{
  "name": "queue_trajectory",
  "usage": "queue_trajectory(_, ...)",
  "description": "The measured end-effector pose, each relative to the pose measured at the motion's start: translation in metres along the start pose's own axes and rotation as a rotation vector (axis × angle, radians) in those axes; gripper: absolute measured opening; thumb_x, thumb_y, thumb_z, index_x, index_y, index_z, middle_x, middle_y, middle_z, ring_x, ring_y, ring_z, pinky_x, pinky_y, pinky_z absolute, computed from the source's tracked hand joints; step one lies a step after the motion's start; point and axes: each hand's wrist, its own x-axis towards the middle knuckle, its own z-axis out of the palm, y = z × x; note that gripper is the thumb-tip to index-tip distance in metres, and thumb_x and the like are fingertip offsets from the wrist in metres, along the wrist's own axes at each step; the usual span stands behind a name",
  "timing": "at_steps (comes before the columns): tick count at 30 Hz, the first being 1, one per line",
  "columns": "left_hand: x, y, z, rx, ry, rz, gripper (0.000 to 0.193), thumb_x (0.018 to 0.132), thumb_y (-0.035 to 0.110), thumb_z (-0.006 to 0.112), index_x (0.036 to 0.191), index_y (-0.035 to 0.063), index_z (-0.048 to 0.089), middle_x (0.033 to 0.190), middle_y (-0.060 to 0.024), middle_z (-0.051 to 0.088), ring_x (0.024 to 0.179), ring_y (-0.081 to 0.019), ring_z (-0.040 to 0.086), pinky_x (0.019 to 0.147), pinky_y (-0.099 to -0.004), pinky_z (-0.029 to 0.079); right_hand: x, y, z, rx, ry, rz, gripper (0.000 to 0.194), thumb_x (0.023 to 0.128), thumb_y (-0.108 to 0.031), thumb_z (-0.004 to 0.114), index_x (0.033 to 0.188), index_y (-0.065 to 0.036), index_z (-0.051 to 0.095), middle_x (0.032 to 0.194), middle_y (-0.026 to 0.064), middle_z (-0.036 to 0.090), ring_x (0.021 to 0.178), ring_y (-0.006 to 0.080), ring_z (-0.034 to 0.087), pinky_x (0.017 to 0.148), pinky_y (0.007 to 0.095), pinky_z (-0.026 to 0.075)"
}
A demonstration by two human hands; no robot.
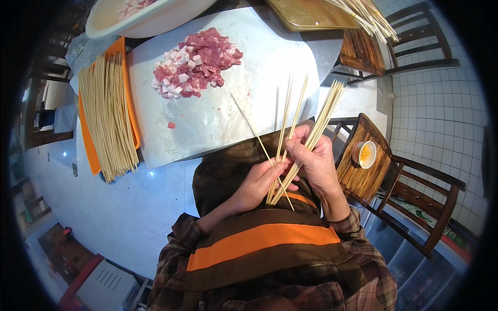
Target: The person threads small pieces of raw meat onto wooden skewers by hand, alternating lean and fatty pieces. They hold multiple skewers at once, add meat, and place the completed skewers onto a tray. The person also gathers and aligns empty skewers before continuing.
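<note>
My right hand (317,159) grips a bundle of thin wooden skewers (326,112), which slants up and to the right over my lap. Between the thumb and fingers of my left hand (260,180) is a single skewer (251,124), tilted up to the left. A few more skewers (287,107) stand up between the two hands; which hand holds them I cannot tell. Beyond my hands, a pile of diced red meat and white fat (198,62) lies on the pale work surface (194,128), apart from the skewers.
An orange tray (134,128) full of skewers (105,116) stands at the left. At the back are a white basin (155,21) of meat and a metal tray (307,15) with skewers (363,17) across its corner. On a wooden chair (342,175) at the right sits a paper bowl (365,154).
</note>
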Motion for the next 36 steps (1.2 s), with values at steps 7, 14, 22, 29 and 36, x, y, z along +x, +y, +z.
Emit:
queue_trajectory(7, -0.0019, 0.0002, 0.0025, -0.015, 0.010, 0.005, 0.044, 0.113, 0.028, 0.036, 0.139, -0.0054, 0.049, 0.117, -0.0159, 0.064, 0.100, -0.0226, 0.069, 0.094, -0.0364, 0.057, -0.0019, -0.0012, -0.0022, -0.036, -0.005, -0.012, 0.009, 0.098, -0.006, 0.064, 0.091, -0.003, 0.059, 0.067, 0.0017, 0.061, 0.050, 0.0054, 0.052, 0.041, 0.0201, 0.037)
queue_trajectory(14, -0.0012, -0.0020, -0.0005, 0.019, -0.010, -0.004, 0.046, 0.113, 0.031, 0.035, 0.136, -0.0056, 0.050, 0.116, -0.0177, 0.066, 0.101, -0.0252, 0.071, 0.094, -0.0366, 0.057, -0.0001, 0.0018, -0.0048, -0.075, 0.004, -0.065, 0.005, 0.096, -0.006, 0.065, 0.094, -0.004, 0.061, 0.070, -0.0007, 0.060, 0.052, 0.0032, 0.048, 0.045, 0.0195, 0.036)
queue_trajectory(22, 0.0002, -0.0038, 0.0014, 0.051, -0.036, -0.005, 0.046, 0.113, 0.034, 0.037, 0.134, -0.0046, 0.052, 0.119, -0.0138, 0.065, 0.101, -0.0242, 0.071, 0.093, -0.0344, 0.056, -0.0017, 0.0025, 0.0023, 0.010, -0.045, -0.016, 0.004, 0.099, -0.006, 0.064, 0.100, -0.002, 0.063, 0.071, 0.0005, 0.062, 0.049, 0.0036, 0.051, 0.038, 0.0189, 0.035)
queue_trajectory(29, -0.0024, -0.0016, 0.0038, 0.079, -0.035, -0.028, 0.045, 0.113, 0.033, 0.037, 0.136, -0.0037, 0.051, 0.120, -0.0126, 0.064, 0.102, -0.0226, 0.070, 0.093, -0.0338, 0.056, -0.0057, -0.0025, -0.0006, -0.021, -0.038, 0.036, 0.007, 0.098, -0.009, 0.067, 0.098, -0.003, 0.064, 0.074, -0.0009, 0.061, 0.056, 0.0036, 0.052, 0.046, 0.0176, 0.038)
queue_trajectory(36, -0.0033, -0.0028, 0.0057, 0.029, -0.051, 0.003, 0.045, 0.113, 0.029, 0.035, 0.143, -0.0036, 0.043, 0.123, -0.0150, 0.061, 0.109, -0.0242, 0.066, 0.100, -0.0403, 0.055, -0.0066, -0.0020, -0.0024, -0.050, -0.038, 0.030, 0.007, 0.098, -0.010, 0.065, 0.099, -0.003, 0.065, 0.074, -0.0018, 0.060, 0.060, 0.0034, 0.053, 0.050, 0.0186, 0.039)
